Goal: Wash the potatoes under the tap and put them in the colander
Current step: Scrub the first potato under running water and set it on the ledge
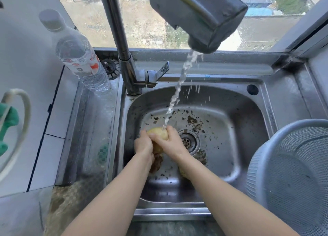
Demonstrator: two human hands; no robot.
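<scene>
While tap water (177, 92) pours on it, the left hand (143, 144) and right hand (171, 143) both curl round one potato (159, 133) in the sink (248, 111); the colander (292, 164) at three o'clock looks empty, so most work remains.

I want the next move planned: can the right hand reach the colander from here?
Probably yes. The colander stands just right of the sink, on that hand's side, nothing between them. The right hand and left hand both grip a potato.

Overhead: tap head (197, 17) above sink (248, 111); right basin half free; colander (292, 173) just beside right rim.
</scene>
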